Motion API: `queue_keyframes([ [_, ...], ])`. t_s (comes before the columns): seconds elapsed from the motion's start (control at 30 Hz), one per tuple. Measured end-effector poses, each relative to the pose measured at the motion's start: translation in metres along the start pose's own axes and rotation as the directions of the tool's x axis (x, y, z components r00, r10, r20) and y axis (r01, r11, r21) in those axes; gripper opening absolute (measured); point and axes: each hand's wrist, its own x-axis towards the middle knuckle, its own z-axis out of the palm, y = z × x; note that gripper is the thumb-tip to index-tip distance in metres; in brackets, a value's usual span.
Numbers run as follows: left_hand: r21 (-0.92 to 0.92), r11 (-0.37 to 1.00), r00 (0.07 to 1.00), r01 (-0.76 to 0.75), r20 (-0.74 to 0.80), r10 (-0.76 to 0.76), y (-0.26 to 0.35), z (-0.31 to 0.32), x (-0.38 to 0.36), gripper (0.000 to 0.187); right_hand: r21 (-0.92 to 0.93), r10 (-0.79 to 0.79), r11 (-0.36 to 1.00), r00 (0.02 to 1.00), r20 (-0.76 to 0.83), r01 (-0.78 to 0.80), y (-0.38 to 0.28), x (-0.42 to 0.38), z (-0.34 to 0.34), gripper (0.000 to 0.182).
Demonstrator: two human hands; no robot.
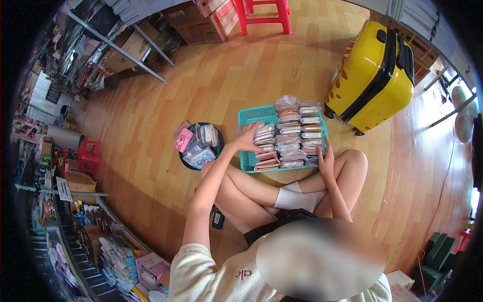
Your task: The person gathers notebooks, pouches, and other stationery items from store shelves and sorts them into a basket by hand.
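A turquoise plastic basket (247, 117) sits on the floor before my crossed legs. Inside it stand rows of folded wallets (289, 138), pink, white and brown, many in clear plastic. My left hand (246, 138) reaches over the basket's left side, thumb and fingers spanning several pale wallets (265, 135) in the left row. At the right rim, my right hand (327, 160) straddles the edge with its thumb on the inner side. Left of the basket, a dark green round basket (221, 143) holds more wrapped pieces and a pink pouch (184, 140).
A yellow suitcase (367, 75) stands at the right, beyond the basket. A red stool (262, 15) is at the far side, near cardboard boxes (198, 25). Loaded shelves (90, 251) line the left. A black phone-like object (218, 220) lies by my left leg.
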Motion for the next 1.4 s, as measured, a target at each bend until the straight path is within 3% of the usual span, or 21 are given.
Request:
queue_keyframes([
  [0.1,0.201,0.98,0.992,-0.014,-0.122,0.039,0.03,0.008,-0.004,0.136,-0.013,-0.031,0.999,0.999,-0.024,0.03,-0.002,-0.001,-0.001,0.05],
  [0.17,0.295,0.955,0.992,-0.005,-0.122,0.043,0.045,0.018,-0.007,0.137,0.025,-0.021,0.999,1.0,0.0,0.021,-0.001,-0.001,0.001,0.05],
  [0.3,0.282,0.957,0.992,0.068,-0.125,-0.033,0.044,0.021,0.007,0.132,0.041,0.004,0.999,1.0,0.024,-0.005,-0.001,0.0,0.003,0.05],
  [0.5,0.175,0.983,0.992,0.058,-0.12,-0.037,0.032,0.005,-0.008,0.114,0.061,0.017,0.998,0.999,0.035,-0.019,-0.009,-0.003,-0.001,0.05],
  [0.6,0.04,0.992,0.961,0.118,-0.254,-0.105,0.011,-0.019,-0.03,0.108,0.061,0.01,0.998,0.998,0.059,-0.013,-0.003,-0.002,-0.002,0.05],
  [0.67,-0.291,0.956,0.876,-0.042,-0.471,-0.105,0.008,-0.045,-0.054,0.1,0.038,-0.007,0.999,0.999,0.048,0.005,-0.002,-0.002,0.0,0.05],
  [0.7,-0.291,0.956,0.874,-0.038,-0.473,-0.109,0.005,-0.056,-0.065,0.1,0.041,-0.009,0.999,0.999,0.052,0.007,-0.002,-0.001,0.001,0.05],
  [0.77,-0.733,0.654,0.791,-0.186,-0.507,-0.343,0.0,-0.076,-0.092,0.087,0.057,-0.007,0.998,0.999,0.042,0.005,-0.003,-0.002,0.001,0.049],
  [0.8,-0.779,0.62,0.722,-0.09,-0.48,-0.498,0.001,-0.092,-0.113,0.075,0.059,-0.006,0.998,0.999,0.051,0.003,-0.005,-0.003,0.001,0.049],
  [0.83,-0.853,0.415,0.694,-0.316,-0.506,-0.512,-0.016,-0.092,-0.126,0.072,0.056,0.01,0.998,0.999,0.049,-0.012,-0.007,-0.003,0.0,0.049],
  [0.87,-0.834,0.314,0.599,-0.454,-0.547,-0.585,-0.032,-0.089,-0.137,0.062,0.052,0.027,0.998,0.999,0.045,-0.03,-0.008,-0.003,0.001,0.049],
  [0.9,-0.818,0.162,0.572,-0.551,-0.512,-0.641,-0.051,-0.083,-0.149,0.058,0.052,0.028,0.998,0.999,0.042,-0.03,-0.009,-0.003,0.001,0.05],
  [1.0,-0.757,-0.112,0.535,-0.644,-0.341,-0.773,-0.108,-0.055,-0.183,0.056,0.051,0.049,0.997,0.997,0.052,-0.052,-0.015,-0.004,0.0,0.05],
  [1.03,-0.757,-0.11,0.533,-0.644,-0.341,-0.774,-0.11,-0.045,-0.188,0.056,0.053,0.05,0.997,0.997,0.054,-0.052,-0.011,-0.004,0.002,0.05],
  [1.1,-0.698,-0.114,0.396,-0.707,-0.258,-0.881,-0.116,-0.023,-0.196,0.059,0.05,0.033,0.998,0.998,0.046,-0.035,-0.005,-0.002,0.003,0.051],
  [1.13,-0.699,-0.115,0.397,-0.706,-0.256,-0.881,-0.126,-0.008,-0.193,0.059,0.049,0.035,0.998,0.998,0.045,-0.037,-0.006,-0.002,0.004,0.051],
  [1.2,-0.748,0.192,0.245,-0.635,-0.43,-0.869,-0.135,0.012,-0.184,0.06,0.043,0.038,0.998,0.998,0.057,-0.041,-0.008,-0.002,0.002,0.051],
  [1.27,-0.757,0.19,0.237,-0.626,-0.417,-0.878,-0.13,0.01,-0.177,0.072,0.034,0.054,0.998,0.997,0.06,-0.056,-0.008,-0.002,0.002,0.051],
  [1.33,-0.755,0.423,-0.06,-0.502,-0.457,-0.888,-0.124,0.008,-0.169,0.083,0.024,0.07,0.997,0.996,0.06,-0.072,-0.006,-0.003,0.002,0.051],
  [1.37,-0.697,0.532,-0.106,-0.481,-0.556,-0.824,-0.122,0.005,-0.168,0.096,0.019,0.058,0.998,0.997,0.056,-0.059,-0.005,-0.003,0.003,0.051],
  [1.4,-0.698,0.528,-0.1,-0.484,-0.556,-0.825,-0.125,0.004,-0.167,0.096,0.014,0.046,0.999,0.997,0.054,-0.047,-0.004,-0.002,0.002,0.051],
])
